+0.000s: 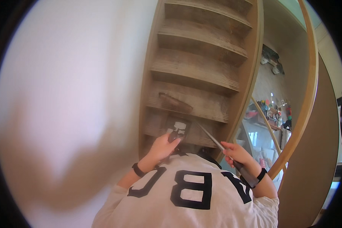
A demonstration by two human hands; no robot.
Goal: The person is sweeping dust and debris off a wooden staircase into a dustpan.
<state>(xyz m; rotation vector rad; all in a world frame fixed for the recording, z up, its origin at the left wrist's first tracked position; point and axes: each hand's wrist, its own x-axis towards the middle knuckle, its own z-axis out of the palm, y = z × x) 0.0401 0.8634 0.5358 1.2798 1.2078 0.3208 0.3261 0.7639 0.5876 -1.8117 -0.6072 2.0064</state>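
Observation:
My left hand (164,147) grips a dark handle (173,136). Just past it, low on the stairs, is a dark pan (189,129) that looks like a dustpan, with pale patches inside. My right hand (236,154) is closed around a slim grey pole (212,137) with a thicker dark grip end (246,173) lying along my forearm. The pole slants away towards the steps. A long brown piece (175,103), resembling a broom head, rests on a tread near the pole's far end. Blur hides whether the two are joined.
A wooden staircase (199,61) runs away before me. A white wall (62,85) borders it on the left. To the right are a glass panel (276,37) and a curved wooden handrail (313,74). Beyond the glass, a room below holds several small items (273,115).

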